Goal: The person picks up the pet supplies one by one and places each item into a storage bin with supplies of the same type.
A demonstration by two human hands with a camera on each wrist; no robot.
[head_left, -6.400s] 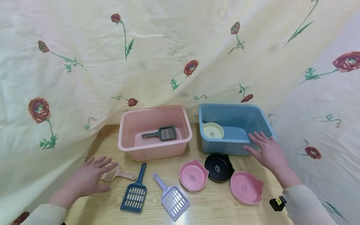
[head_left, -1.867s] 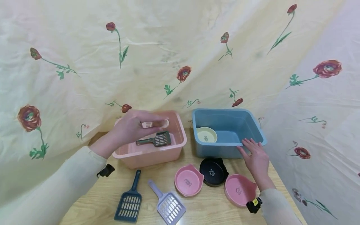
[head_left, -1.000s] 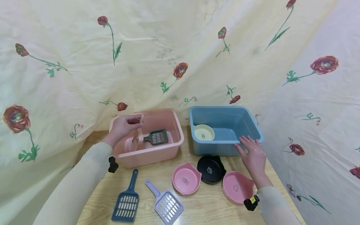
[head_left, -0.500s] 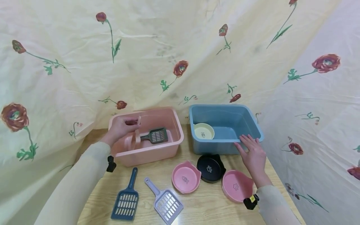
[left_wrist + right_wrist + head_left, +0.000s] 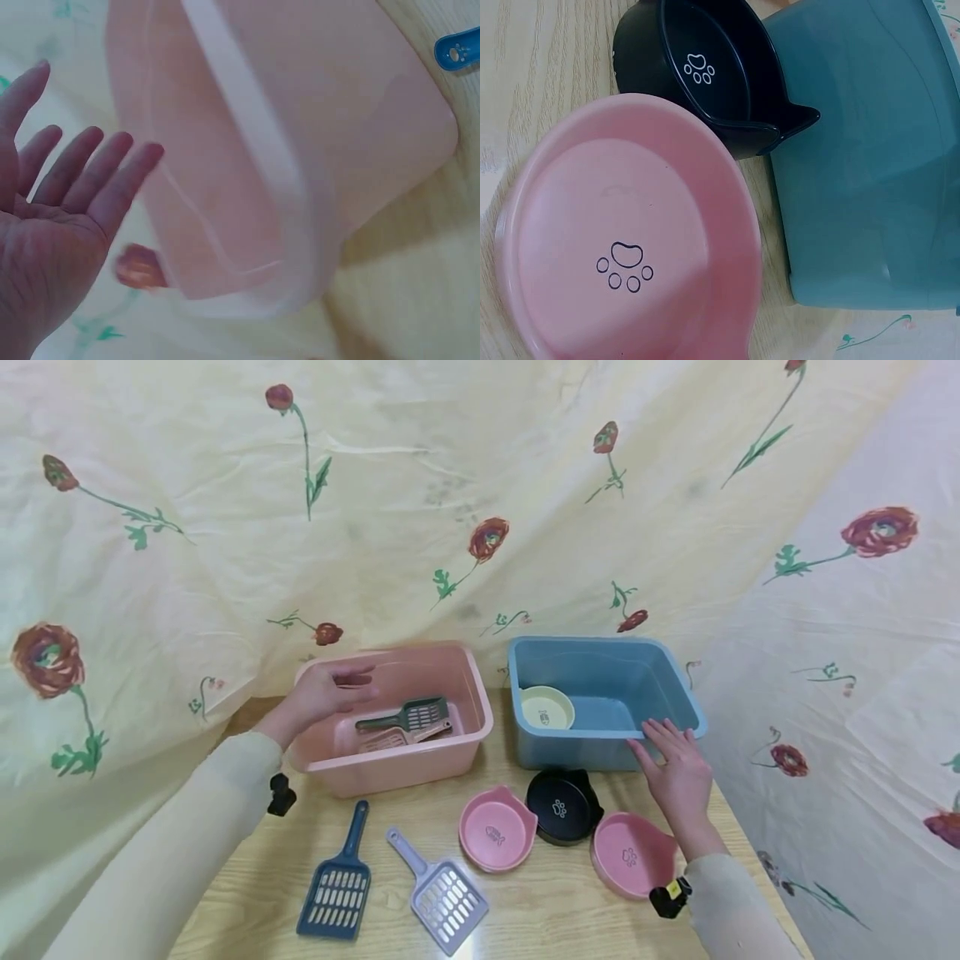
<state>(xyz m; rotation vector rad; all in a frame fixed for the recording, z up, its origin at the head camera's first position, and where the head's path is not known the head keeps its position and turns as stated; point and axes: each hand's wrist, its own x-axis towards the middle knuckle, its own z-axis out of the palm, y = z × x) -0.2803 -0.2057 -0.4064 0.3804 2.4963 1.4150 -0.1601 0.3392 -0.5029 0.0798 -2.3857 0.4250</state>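
Note:
My left hand [image 5: 326,695] is over the left part of the pink bin [image 5: 397,772], fingers extended and nothing in them. Inside that bin lie a dark green litter scoop [image 5: 422,716] and, just in front of it, a pale pink litter scoop [image 5: 405,737]. The left wrist view shows the palm and spread fingers of the left hand [image 5: 64,217] beside the bin's rim [image 5: 247,120]. My right hand [image 5: 678,777] rests its fingers on the front rim of the blue bin [image 5: 577,752], which holds a cream bowl [image 5: 547,708].
A navy litter scoop [image 5: 337,889] and a lilac one [image 5: 448,897] lie on the wooden table [image 5: 247,893]. Farther right are a pink bowl [image 5: 497,829], a black bowl [image 5: 562,808] and another pink bowl [image 5: 632,856]. A flowered cloth [image 5: 420,510] hangs behind the bins.
The left hand picked up the pale pink scoop from the table, carried it into the pink bin and let go. The right hand moved onto the blue bin's rim and stayed there.

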